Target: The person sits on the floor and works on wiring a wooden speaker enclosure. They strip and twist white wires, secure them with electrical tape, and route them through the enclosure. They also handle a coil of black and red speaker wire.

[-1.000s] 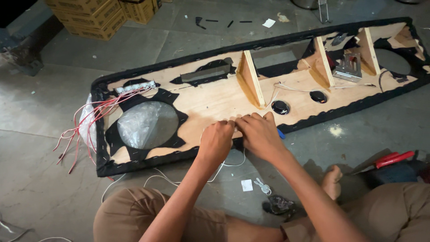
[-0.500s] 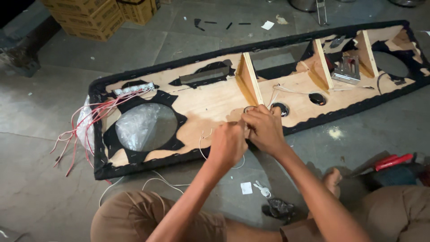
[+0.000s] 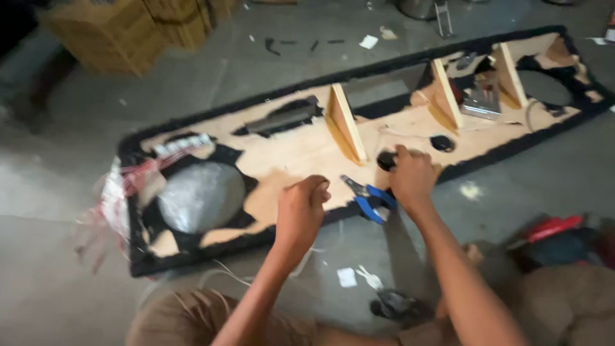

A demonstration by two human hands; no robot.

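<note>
Clearly, the biggest thing we have before us is the long plywood panel [image 3: 301, 150], edged in black carpet, lying on the concrete floor [image 3: 256, 70] and running from eight o'clock up to two o'clock. Our worry starts there: the panel rests loose on the floor, so a hard press or twist from either hand could, we judge, shift it and drag the loose parts on it.

Next in size, the round speaker cutout [image 3: 200, 197] sits at nine o'clock of our left hand [image 3: 302, 206], with a bundle of red and white wires [image 3: 118, 192] beyond it at the panel's end. We think those strands could snag if the panel slides. An upright wooden divider [image 3: 346, 123] stands at twelve o'clock of the left hand, close enough to be knocked.

Our left hand hovers over the panel's near edge, curled into a loose fist; we cannot tell whether it pinches anything. Our right hand [image 3: 411, 179] is closed down over a small black round fitting [image 3: 386, 159], which peeks out at ten o'clock of that hand, touching the fingers.

Smallest, the blue-handled pliers [image 3: 368, 195] lie between the hands, just beside the right hand at eight o'clock, half over the carpet edge. We judge a nudge of the wrist could tip them off onto the floor.
</note>
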